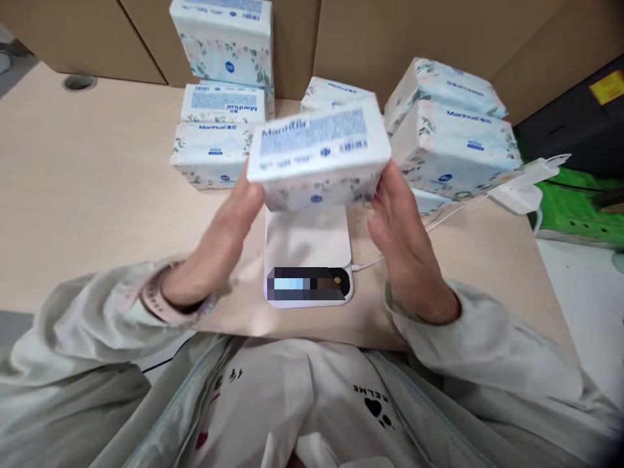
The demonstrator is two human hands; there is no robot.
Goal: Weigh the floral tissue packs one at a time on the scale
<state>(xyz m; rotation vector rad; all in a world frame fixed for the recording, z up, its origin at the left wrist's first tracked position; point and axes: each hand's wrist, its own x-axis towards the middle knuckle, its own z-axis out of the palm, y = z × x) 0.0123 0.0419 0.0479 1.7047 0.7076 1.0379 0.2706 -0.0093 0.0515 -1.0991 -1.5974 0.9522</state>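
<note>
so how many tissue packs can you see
7: one held in both hands over the scale; three stacked at left; one behind; two at right. More may be hidden.

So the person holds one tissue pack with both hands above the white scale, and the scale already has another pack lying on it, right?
Not quite. The head view shows both the left hand and the right hand holding the tissue pack above the white scale, but the scale's platform is bare. The other packs lie on the table behind it.
</note>
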